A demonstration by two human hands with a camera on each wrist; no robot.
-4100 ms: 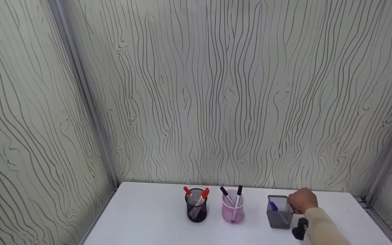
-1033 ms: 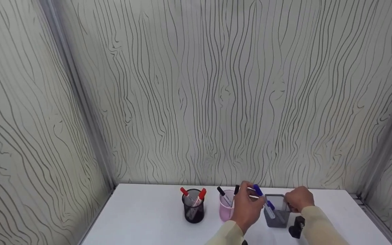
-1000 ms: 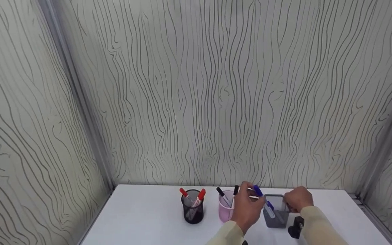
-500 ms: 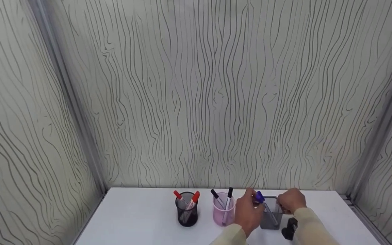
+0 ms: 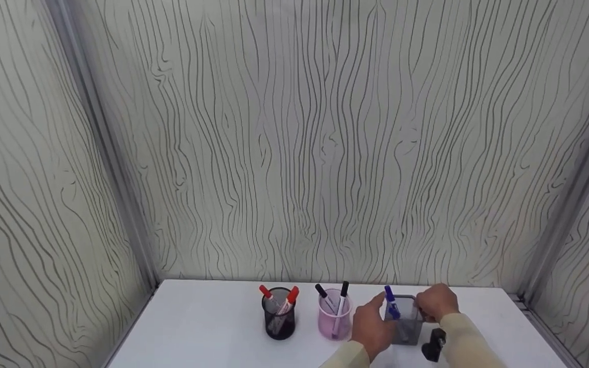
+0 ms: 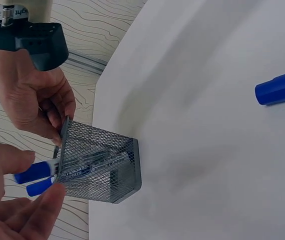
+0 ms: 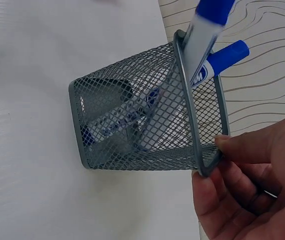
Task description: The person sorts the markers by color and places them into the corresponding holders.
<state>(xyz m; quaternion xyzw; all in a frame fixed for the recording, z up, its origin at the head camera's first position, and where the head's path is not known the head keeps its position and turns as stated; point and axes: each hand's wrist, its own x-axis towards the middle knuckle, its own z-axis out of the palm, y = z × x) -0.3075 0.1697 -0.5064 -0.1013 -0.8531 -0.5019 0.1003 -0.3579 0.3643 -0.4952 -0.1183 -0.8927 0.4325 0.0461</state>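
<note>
A grey square mesh pen holder (image 5: 411, 333) stands on the white table. My right hand (image 5: 438, 302) pinches its rim between thumb and fingers, plain in the right wrist view. Two blue-capped markers lean inside it; one blue cap (image 7: 228, 58) and a blurred second cap (image 7: 215, 9) stick out past the rim. Beside the opening is my left hand (image 5: 374, 327), its thumb and fingers spread apart around the caps without gripping them. In the left wrist view, a fingertip (image 6: 51, 197) lies close to the rim; whether it touches is unclear.
A black mesh cup (image 5: 280, 327) with red-capped markers and a pink mesh cup (image 5: 334, 327) with black-capped markers stand to the left. Another blue marker cap (image 6: 280, 89) shows on the table (image 6: 197, 165). A patterned wall (image 5: 294, 153) rises behind.
My left hand brought a blue marker to the grey holder, lowered it in and let go, its fingers now spread. My right hand has kept its hold on the rim.
</note>
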